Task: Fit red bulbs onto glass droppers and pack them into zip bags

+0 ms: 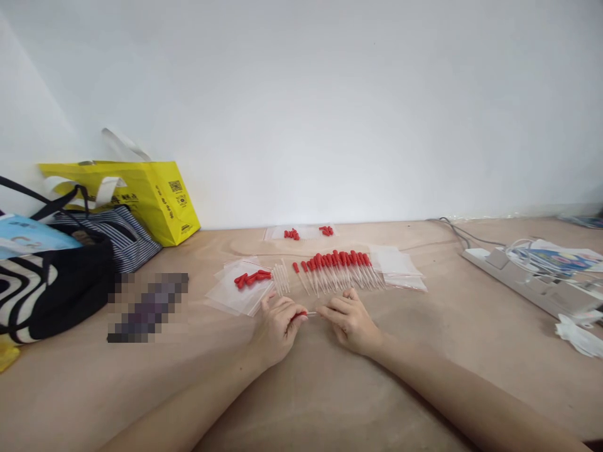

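Over the tabletop [301,389] I am working with my hands as the clock's centre and 12 o'clock pointing straight away from me. The row of red-bulbed droppers [336,270] is lying toward 1 o'clock, just beyond my right hand [351,323]. My left hand [277,326] is pinching a red end, while my right is gripping the clear stem with its fingertips; the two hands are facing each other, slightly apart. To be doing this joining well, I judge, I should be holding the stem close to the seam, pushing straight along its length and twisting lightly, since bending sideways could be kinking something so thin. The clear tube [311,314] is bridging my hands, its long axis running from 9 to 3 o'clock, roughly level, its tip hiding in my right fingers. The red bulb [303,314] is sitting at the 9 o'clock end, mostly hiding under my left fingers.
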Action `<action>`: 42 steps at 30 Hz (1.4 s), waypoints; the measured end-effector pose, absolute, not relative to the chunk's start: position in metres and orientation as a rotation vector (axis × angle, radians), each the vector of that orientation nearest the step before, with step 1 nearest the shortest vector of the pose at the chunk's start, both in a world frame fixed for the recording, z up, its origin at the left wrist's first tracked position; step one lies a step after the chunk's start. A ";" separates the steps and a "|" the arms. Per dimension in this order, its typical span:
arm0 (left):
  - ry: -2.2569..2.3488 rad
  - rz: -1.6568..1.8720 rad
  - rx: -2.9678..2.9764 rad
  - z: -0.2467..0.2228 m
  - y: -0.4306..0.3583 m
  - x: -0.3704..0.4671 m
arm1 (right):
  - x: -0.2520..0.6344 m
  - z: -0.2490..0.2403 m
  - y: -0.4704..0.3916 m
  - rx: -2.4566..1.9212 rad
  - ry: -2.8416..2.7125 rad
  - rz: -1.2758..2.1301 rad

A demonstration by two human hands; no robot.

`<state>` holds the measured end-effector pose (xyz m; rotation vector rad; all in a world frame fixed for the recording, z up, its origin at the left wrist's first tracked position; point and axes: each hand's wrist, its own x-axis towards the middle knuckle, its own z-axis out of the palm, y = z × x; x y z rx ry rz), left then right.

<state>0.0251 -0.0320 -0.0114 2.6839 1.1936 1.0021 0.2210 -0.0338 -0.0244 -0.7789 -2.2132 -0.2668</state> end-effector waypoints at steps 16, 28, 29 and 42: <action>1.154 0.906 2.687 -0.008 -0.032 0.026 | 0.215 -0.024 -0.029 -0.729 -2.245 -0.094; 1.087 0.931 2.749 -0.002 -0.032 0.023 | 0.218 -0.024 -0.029 -0.773 -2.250 0.019; 1.088 0.917 2.743 -0.003 -0.032 0.023 | 0.217 -0.025 -0.030 -0.780 -2.245 0.013; 1.141 0.831 2.852 0.002 -0.023 0.014 | 0.210 -0.009 -0.029 -1.057 -2.372 -0.104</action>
